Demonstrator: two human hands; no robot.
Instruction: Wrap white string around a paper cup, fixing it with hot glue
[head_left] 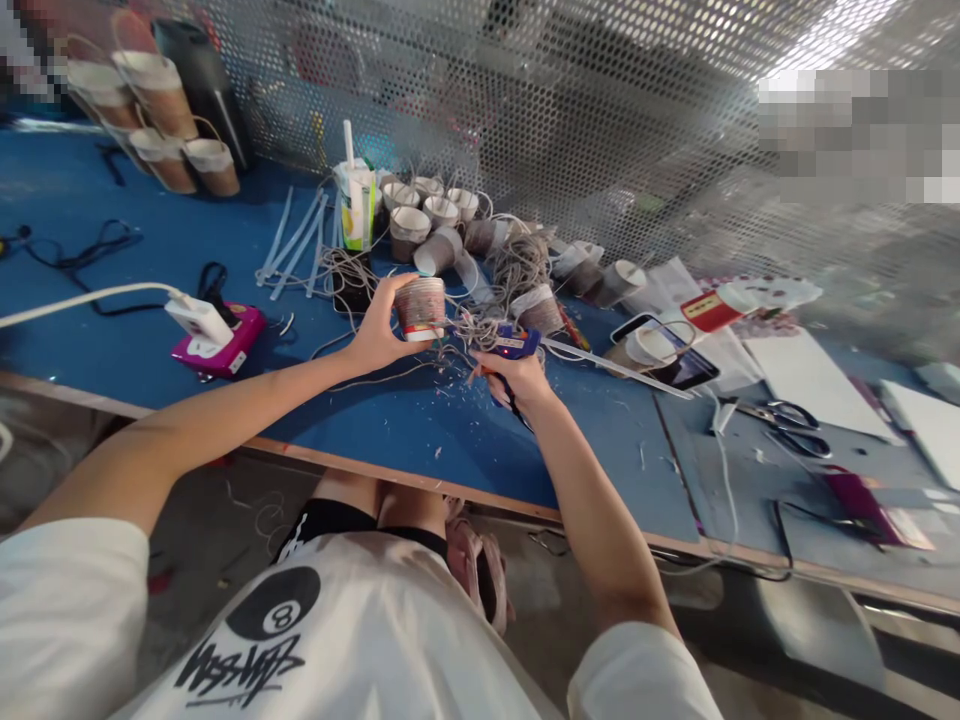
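My left hand (373, 338) is up over the blue tabletop (112, 250), its grip clenched around a small paper cup (420, 305) wound with string; thumb and fingers pinch the cup by its side, and it hangs in the air, tilted, not touching the surface. My right hand (514, 378) sits just beside it, grip closed around the handle of a blue glue gun (511, 345), whose nozzle points left at the cup's lower edge, very near or touching; I cannot tell which. A long glue stick (622, 368) juts out of the back of the gun toward the right.

Loose string (390, 372) trails from the cup across the tabletop, with small scraps scattered under both hands. Behind the cup stands a cluster of more cups (427, 215), some upright, some tipped over, beside a tangle of twine (519, 262). A drink carton (357, 205) with a straw stands at the left of that cluster, and a bundle of spare glue sticks (296, 240) lies just left of it. Further left, a white plug (196, 318) rests on a pink box (221, 345). At the far left corner, stacked cups (161, 105) lean together. To the right lie a phone (679, 362) and scissors (791, 425), well apart from my hands. A perforated metal screen (562, 120) backs the tabletop.
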